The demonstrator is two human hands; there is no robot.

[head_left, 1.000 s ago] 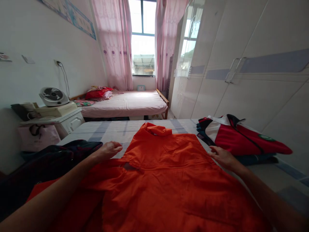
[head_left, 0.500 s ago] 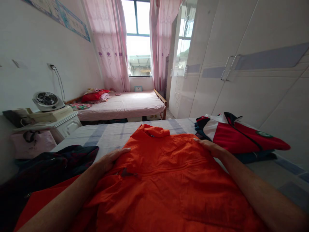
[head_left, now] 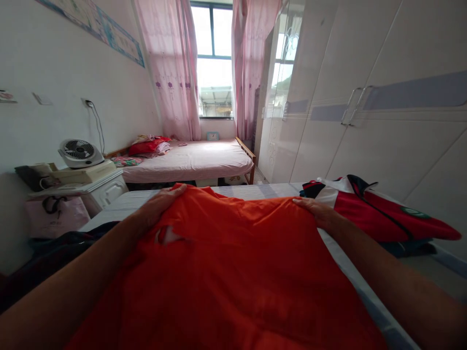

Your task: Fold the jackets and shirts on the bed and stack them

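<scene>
An orange jacket (head_left: pixel 233 253) is stretched between my two hands, its upper edge raised off the bed and its lower part spreading toward me. My left hand (head_left: pixel 164 200) is closed on the left shoulder of the jacket. At the opposite shoulder, my right hand (head_left: pixel 315 210) pinches the fabric between thumb and fingers. A small gap in the cloth shows just below my left hand. The collar is mostly hidden behind the lifted edge.
Right of the jacket, a folded red, white and black top (head_left: pixel 379 209) lies on other clothes. Dark clothing (head_left: pixel 65 248) lies at the left. Beyond are a pink-covered bed (head_left: pixel 204 163), a nightstand (head_left: pixel 107 192) with a fan (head_left: pixel 80 153), and a white wardrobe (head_left: pixel 379 150).
Both hands have lifted the jacket's shoulders, and the fabric is now pulled taut between them. My left hand has moved up. The collar has dropped back out of sight.
</scene>
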